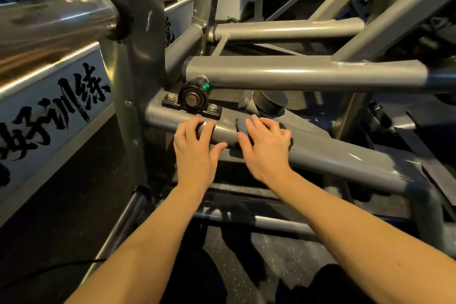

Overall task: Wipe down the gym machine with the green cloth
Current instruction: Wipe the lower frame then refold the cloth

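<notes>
My left hand rests spread-fingered on the lower frame tube below the bearing block, while my right hand presses the soft, limp cloth flat beneath splayed fingers, best gripped by bunching it.

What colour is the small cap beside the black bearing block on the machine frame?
Bright green: the small cap sits just right of the black bearing block, seen in the head view.
</notes>
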